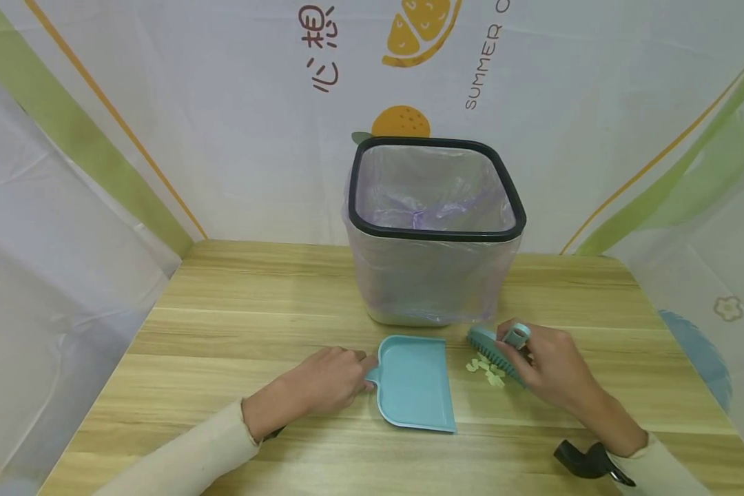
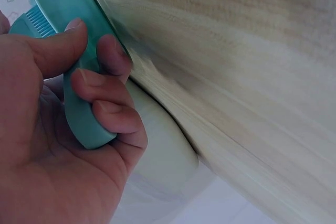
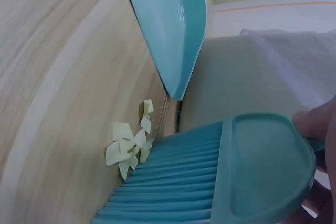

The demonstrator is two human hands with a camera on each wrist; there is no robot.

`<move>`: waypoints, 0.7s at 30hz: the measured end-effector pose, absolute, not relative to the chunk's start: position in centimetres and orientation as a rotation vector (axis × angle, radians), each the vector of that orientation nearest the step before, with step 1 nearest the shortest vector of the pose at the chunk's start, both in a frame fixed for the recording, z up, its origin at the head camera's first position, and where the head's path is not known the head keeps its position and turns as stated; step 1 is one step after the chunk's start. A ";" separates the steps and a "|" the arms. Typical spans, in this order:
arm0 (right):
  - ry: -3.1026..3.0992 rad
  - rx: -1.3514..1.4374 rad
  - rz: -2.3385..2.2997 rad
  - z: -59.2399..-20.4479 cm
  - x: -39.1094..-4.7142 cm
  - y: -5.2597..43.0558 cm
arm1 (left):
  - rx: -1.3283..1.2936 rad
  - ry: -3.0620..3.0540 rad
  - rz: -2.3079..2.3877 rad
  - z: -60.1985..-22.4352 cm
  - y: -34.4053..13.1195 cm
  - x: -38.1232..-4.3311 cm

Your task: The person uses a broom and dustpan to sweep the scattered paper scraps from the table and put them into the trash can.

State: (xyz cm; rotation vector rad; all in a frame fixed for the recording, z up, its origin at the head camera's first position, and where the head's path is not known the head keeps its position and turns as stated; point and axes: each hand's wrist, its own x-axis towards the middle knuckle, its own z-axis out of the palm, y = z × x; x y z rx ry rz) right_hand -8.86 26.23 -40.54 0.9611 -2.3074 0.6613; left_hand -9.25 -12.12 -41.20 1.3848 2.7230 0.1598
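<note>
My left hand (image 1: 337, 379) grips the short handle of a light blue dustpan (image 1: 414, 382), which lies on the table with its straight edge facing right. In the left wrist view the fingers curl round that handle (image 2: 86, 121). A matching hand brush (image 1: 492, 353) is held by my right hand (image 1: 552, 362), its bristles (image 3: 168, 177) down by a small pile of pale yellow scraps (image 3: 128, 145). The scraps lie on the wood between the brush and the dustpan's edge. Part of the right hand is cut off in the right wrist view.
A bin (image 1: 434, 275) with a black rim and a translucent liner stands behind the dustpan and brush. The wood-grain table (image 1: 254, 303) is bordered by printed white cloth (image 1: 254, 138) at the back and sides.
</note>
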 end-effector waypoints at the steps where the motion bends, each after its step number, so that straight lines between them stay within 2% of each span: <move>1: -2.310 0.973 0.678 -40.5 -8.8 26.1 | 1.385 2.724 0.161 -41.2 -12.1 -9.3; 10: -2.277 1.033 0.722 -40.3 -8.2 25.5 | 1.376 2.716 0.193 -41.2 -12.1 -9.3; 21: -2.283 0.783 0.520 -40.7 -7.1 25.3 | 1.380 2.714 0.198 -41.0 -12.0 -9.3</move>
